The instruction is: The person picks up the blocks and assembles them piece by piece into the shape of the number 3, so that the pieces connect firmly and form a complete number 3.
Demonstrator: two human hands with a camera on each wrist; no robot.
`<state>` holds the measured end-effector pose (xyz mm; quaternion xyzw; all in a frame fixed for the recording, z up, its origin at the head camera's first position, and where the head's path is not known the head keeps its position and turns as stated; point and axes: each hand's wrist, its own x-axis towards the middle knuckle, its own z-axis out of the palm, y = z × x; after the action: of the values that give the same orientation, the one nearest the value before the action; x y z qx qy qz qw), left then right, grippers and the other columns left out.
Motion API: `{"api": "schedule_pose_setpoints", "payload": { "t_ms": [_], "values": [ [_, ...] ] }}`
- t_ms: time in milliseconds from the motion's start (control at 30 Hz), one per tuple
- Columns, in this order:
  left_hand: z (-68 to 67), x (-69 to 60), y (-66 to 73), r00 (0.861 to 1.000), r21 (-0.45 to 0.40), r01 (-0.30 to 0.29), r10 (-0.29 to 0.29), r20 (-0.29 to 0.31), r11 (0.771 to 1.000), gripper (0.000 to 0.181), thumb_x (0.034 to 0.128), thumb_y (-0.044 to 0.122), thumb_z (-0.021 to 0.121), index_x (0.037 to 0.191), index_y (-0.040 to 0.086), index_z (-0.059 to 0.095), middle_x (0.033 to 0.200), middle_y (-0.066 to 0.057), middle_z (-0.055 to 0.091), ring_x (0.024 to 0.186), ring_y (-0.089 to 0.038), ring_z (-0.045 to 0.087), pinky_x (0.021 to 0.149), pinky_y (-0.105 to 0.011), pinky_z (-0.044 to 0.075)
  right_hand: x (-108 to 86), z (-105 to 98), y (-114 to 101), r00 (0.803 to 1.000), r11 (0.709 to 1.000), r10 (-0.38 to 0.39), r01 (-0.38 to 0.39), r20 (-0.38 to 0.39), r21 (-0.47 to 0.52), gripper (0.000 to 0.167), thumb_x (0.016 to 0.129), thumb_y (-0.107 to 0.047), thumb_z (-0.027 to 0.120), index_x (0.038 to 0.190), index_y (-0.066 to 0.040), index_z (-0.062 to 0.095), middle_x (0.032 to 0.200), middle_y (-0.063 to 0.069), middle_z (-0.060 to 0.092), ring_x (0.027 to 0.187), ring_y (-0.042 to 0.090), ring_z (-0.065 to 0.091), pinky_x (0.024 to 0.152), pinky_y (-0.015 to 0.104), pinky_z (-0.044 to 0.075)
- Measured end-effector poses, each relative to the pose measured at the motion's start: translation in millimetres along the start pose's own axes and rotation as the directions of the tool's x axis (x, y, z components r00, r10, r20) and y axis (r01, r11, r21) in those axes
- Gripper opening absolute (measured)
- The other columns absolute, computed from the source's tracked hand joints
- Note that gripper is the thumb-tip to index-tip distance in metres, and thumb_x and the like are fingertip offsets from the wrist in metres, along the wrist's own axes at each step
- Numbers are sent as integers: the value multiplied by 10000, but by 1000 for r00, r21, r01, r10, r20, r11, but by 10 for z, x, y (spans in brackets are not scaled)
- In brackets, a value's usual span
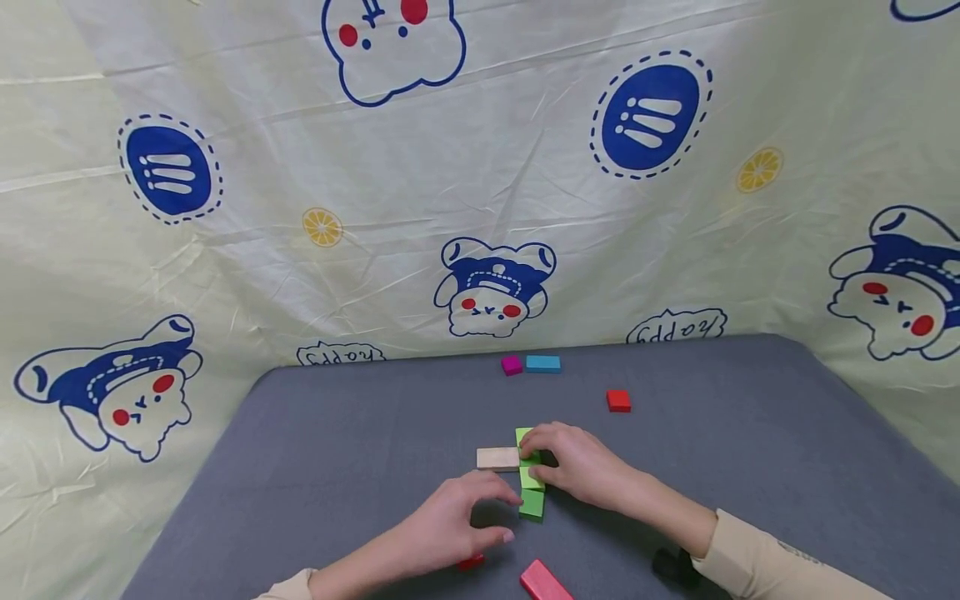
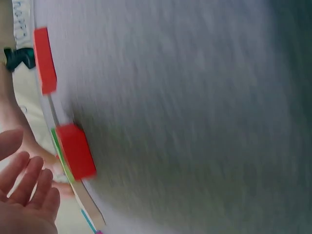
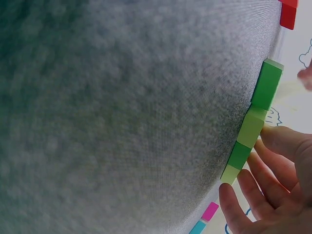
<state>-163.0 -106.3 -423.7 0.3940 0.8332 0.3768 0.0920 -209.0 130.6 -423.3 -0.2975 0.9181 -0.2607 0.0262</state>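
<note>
Light and dark green blocks stand in a row, with a dark green one (image 1: 532, 504) (image 3: 267, 85) at the near end. My right hand (image 1: 588, 468) (image 3: 282, 180) has its thumb against a light green block (image 1: 532, 478) (image 3: 252, 127) and its curled fingers at the blocks farther along. A pale wooden block (image 1: 497, 459) (image 2: 88, 204) lies left of the row, its end against it. My left hand (image 1: 447, 521) (image 2: 24, 195) hovers left of the near green block, fingers and thumb apart, holding nothing.
A red block (image 1: 471, 562) lies partly under the left hand in the head view, with a pinkish-red block (image 1: 545, 581) at the near edge. Farther back are a red block (image 1: 618, 401), a magenta one (image 1: 512, 365) and a blue one (image 1: 543, 364). A black object (image 1: 675, 568) is by the right sleeve.
</note>
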Motion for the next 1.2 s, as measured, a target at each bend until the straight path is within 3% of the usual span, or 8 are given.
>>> {"api": "schedule_pose_setpoints", "payload": {
  "t_ms": [133,433,733,900,1100,1200],
  "values": [
    [85,-13,33,994,-35,-82,84,74,996,326,882,167,750,1196,152,664,1163,112,626,1076,-12,553,920,-253,458,5,4,-2,1000,1000,-1,1,-2,8,211,854,-140,767,1063,-152,737,1142,-20,648,1118,241,576,932,518,462],
    [193,-14,-15,969,-53,-171,178,174,984,361,858,184,774,1201,156,666,1175,117,629,1104,27,521,926,-203,430,17,16,-7,1000,1000,10,-10,2,7,209,852,-142,771,1057,-161,738,1145,-24,647,1134,247,573,931,523,461],
    [234,28,-27,939,-19,-195,192,284,981,362,884,157,742,1237,145,668,1200,106,626,1122,30,493,928,-185,407,11,3,-20,1000,1000,29,-29,-1,11,205,850,-141,773,1050,-168,736,1148,-23,645,1143,252,570,934,527,458],
    [270,34,-4,940,26,-231,217,262,973,347,876,160,759,1214,129,686,1155,74,638,1068,28,491,894,-149,404,2,6,-8,1000,999,26,-26,-7,22,213,848,-130,774,1055,-162,736,1153,-16,647,1148,259,569,937,534,454],
    [326,17,18,939,127,-306,277,204,943,315,827,200,811,1118,129,715,1077,61,646,992,15,488,857,-95,372,-4,8,5,1000,999,21,-20,-12,41,216,846,-125,775,1057,-156,737,1156,-13,647,1148,267,570,942,530,454],
    [333,10,18,939,147,-317,287,191,937,308,817,203,818,1098,128,717,1070,54,651,989,3,497,864,-90,366,-6,5,9,1000,999,20,-19,-10,43,215,847,-126,774,1056,-159,736,1156,-17,647,1148,265,570,945,529,451]
  ]
}}
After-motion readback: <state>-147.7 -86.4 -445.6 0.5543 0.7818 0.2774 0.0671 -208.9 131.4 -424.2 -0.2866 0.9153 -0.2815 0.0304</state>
